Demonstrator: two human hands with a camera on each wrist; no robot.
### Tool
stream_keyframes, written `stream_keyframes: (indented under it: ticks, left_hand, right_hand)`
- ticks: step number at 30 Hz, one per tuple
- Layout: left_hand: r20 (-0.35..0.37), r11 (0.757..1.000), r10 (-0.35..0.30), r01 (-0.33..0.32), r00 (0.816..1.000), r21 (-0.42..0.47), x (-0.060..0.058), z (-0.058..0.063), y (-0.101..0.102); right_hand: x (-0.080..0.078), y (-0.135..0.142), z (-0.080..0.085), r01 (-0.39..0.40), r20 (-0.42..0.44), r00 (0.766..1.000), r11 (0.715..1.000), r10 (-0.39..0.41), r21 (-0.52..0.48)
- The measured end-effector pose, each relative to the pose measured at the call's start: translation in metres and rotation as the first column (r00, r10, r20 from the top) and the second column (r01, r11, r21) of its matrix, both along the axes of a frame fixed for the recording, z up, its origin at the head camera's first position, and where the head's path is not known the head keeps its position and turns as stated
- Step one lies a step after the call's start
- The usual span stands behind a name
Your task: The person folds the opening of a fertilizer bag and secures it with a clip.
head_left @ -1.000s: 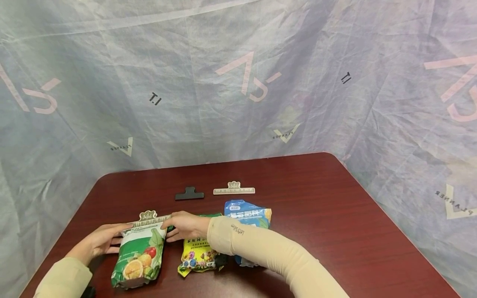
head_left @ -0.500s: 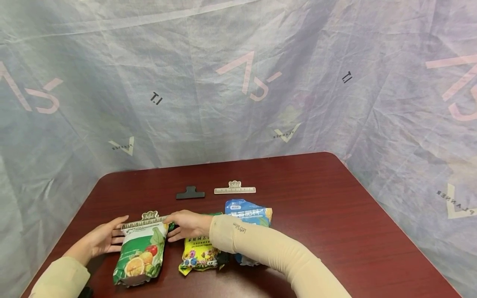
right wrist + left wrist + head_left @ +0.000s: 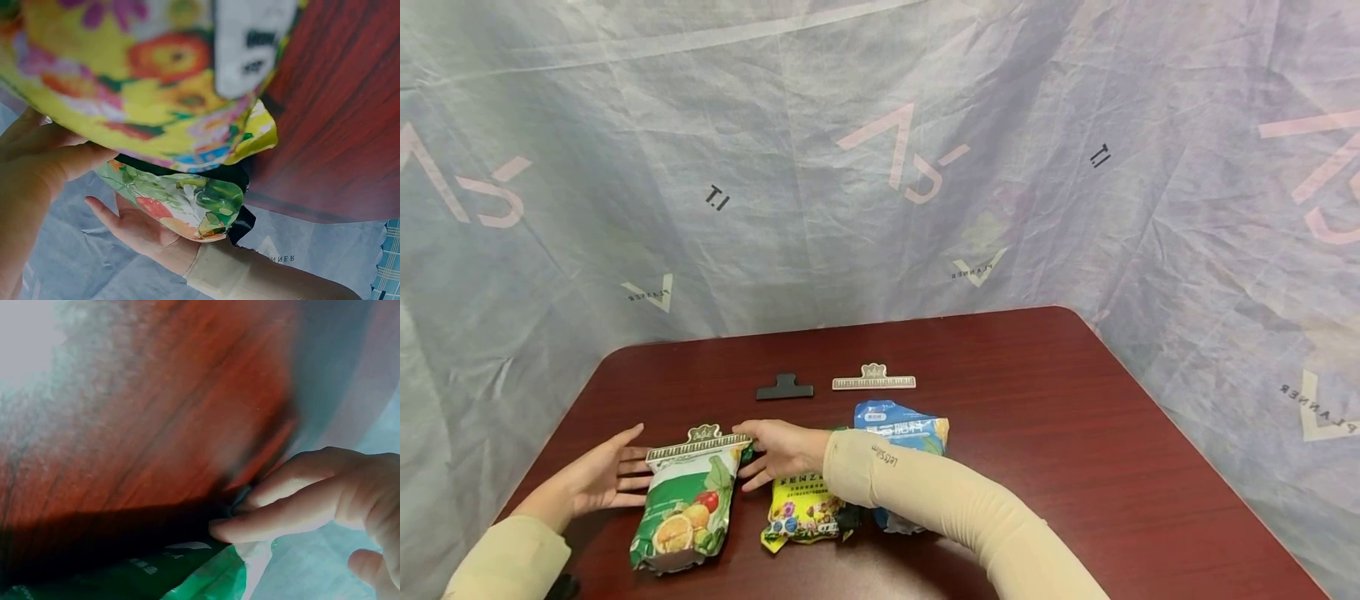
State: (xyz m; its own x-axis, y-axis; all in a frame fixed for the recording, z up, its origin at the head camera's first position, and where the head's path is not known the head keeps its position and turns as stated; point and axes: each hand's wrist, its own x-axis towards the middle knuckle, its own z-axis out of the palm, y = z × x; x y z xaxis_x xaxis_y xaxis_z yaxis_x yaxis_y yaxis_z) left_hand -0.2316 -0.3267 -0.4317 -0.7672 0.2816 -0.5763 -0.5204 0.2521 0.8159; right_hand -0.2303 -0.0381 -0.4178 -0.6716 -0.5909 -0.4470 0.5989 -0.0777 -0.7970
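A green and white bag [image 3: 688, 508] printed with fruit and vegetables lies at the table's left, its top edge clamped in a long pale clip [image 3: 698, 447]. My left hand [image 3: 598, 475] is at the bag's left side, fingers straight and thumb lifted away; in the left wrist view its fingertips meet the bag's edge. My right hand [image 3: 782, 450] reaches over to the clip's right end, fingers loosely extended beside the bag. Part of this hand [image 3: 37, 169] is hidden by the yellow flowered bag [image 3: 169, 75] in the right wrist view.
Right of the green bag lie that yellow bag and a blue bag [image 3: 898, 429], partly under the right forearm. A black clip [image 3: 785, 387] and a second pale clip [image 3: 874, 377] lie farther back on the red-brown table [image 3: 1000, 367]. Grey cloth [image 3: 820, 208] hangs behind.
My left thumb has lifted off the clip and the left hand has drawn slightly left. The right fingers have loosened at the clip's right end. The green bag stays nearly in place.
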Motion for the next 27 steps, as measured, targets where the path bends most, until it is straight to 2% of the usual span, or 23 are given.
stream_keyframes:
  ticks: [9, 18, 27]
  left_hand:
    - [0.018, 0.998, -0.062, 0.062, 0.998, -0.011, -0.001, 0.01, 0.001]
    - [-0.018, 0.993, -0.06, 0.058, 0.998, -0.103, 0.0, 0.014, 0.004]
    - [-0.048, 0.971, -0.083, 0.07, 0.995, -0.229, -0.003, 0.028, 0.01]
  right_hand:
    - [0.001, 0.006, 0.006, -0.002, -0.02, 1.0, 0.999, 0.003, 0.046]
    - [-0.005, 0.018, 0.019, -0.001, -0.035, 0.999, 0.998, 0.003, 0.059]
    - [-0.012, 0.032, 0.032, -0.098, -0.124, 0.987, 0.993, 0.106, 0.066]
